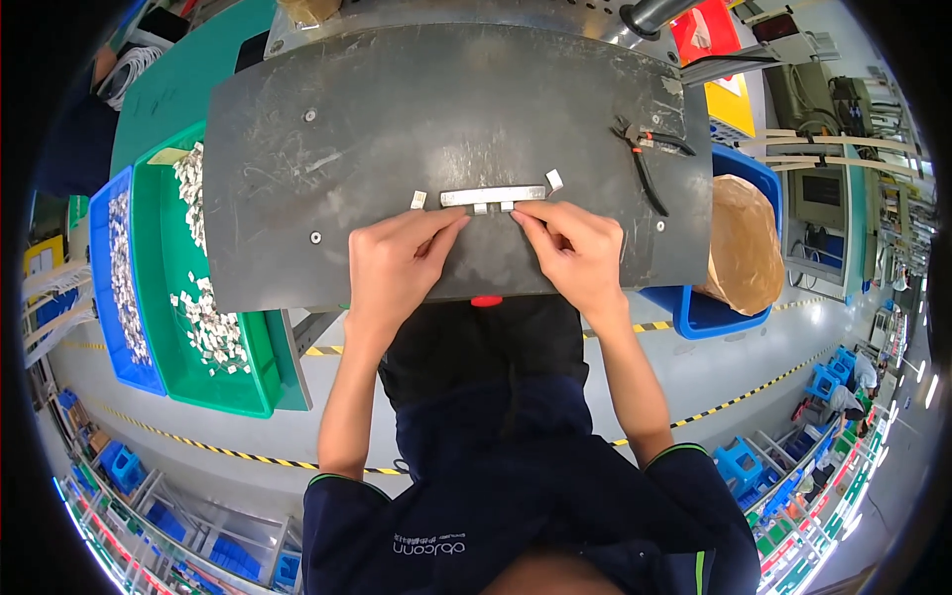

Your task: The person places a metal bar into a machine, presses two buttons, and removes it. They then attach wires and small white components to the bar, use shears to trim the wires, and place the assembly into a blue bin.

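Note:
A grey metal bar [493, 195] lies crosswise on the dark work plate [397, 109]. Two small white connector-like pieces, one on the left [481, 209] and one on the right [508, 206], sit against its near edge. My left hand [397, 260] is closed in a pinch just left of the left piece; whatever is between its fingertips is too small to make out. With thumb and forefinger together, my right hand [580, 253] pinches at the right piece. Another white piece [418, 199] lies left of the bar, and one more [553, 179] rests off its right end.
Cutting pliers [645, 159] lie on the plate's right side. To the left stand a green bin [260, 382] and a blue bin [99, 223], both holding many small white pieces. A blue bin [694, 322] with brown paper [744, 243] stands right of the plate.

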The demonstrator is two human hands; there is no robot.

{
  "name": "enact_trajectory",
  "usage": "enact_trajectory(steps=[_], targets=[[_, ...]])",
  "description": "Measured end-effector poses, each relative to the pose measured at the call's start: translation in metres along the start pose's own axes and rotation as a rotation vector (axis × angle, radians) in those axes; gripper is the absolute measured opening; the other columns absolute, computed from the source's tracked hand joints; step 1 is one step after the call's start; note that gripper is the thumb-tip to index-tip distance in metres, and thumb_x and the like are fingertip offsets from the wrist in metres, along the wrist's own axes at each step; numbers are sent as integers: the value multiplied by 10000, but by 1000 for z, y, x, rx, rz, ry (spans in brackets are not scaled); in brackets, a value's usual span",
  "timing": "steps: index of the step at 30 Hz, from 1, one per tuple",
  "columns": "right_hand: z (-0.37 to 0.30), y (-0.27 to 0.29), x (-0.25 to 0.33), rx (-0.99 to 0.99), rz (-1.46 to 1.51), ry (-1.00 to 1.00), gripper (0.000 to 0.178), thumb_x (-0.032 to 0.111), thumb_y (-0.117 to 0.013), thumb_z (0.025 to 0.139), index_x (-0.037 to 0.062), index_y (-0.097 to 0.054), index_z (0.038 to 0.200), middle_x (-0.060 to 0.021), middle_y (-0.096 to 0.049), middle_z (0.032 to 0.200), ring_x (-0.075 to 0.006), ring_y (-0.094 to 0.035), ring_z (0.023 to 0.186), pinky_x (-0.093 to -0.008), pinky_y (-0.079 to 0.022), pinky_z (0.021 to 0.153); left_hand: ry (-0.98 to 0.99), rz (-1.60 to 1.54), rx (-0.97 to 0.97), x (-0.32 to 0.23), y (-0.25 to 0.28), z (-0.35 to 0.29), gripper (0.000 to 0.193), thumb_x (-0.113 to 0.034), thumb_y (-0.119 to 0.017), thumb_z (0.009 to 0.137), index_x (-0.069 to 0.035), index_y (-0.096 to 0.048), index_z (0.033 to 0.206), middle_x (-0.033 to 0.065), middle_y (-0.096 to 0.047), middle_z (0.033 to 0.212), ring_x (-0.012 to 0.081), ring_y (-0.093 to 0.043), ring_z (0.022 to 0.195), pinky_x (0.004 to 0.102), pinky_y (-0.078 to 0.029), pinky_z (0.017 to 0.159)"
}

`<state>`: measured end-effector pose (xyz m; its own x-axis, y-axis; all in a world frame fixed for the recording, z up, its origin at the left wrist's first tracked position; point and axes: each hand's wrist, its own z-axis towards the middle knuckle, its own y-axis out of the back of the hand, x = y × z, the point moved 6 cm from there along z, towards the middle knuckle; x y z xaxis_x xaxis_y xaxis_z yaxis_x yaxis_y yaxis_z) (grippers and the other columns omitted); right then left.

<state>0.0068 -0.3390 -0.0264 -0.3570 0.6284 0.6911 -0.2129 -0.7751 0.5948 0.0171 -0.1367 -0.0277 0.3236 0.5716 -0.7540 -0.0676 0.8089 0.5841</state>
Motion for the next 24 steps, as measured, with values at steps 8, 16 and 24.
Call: enact_trajectory(steps=[8,16,24], targets=[[6,6,-1,105,109,-98,80,14,-823,843,42,-787,909,-38,-523,589,-120,-433,483,-295,-326,484,-54,39,119,-10,6,2,80,-39,-830,834,-55,-796,904,68,-701,765,201,-628,661,342,-499,639],[0,5,60,62,161,272,129,-41,-823,798,30,-772,893,-53,-562,596,-189,-510,480,-303,-410,496,289,-477,-130,-31,16,-38,100,-78,-824,890,-28,-808,975,97,-795,949,229,-711,840,343,-548,786],[2,-28,71,177,378,283,182,-44,-812,838,22,-772,1003,-23,-556,598,-131,-479,479,-268,-381,498,313,-411,-260,-6,80,-61,87,-51,-791,912,-15,-799,991,82,-795,938,161,-715,861,299,-553,816]])
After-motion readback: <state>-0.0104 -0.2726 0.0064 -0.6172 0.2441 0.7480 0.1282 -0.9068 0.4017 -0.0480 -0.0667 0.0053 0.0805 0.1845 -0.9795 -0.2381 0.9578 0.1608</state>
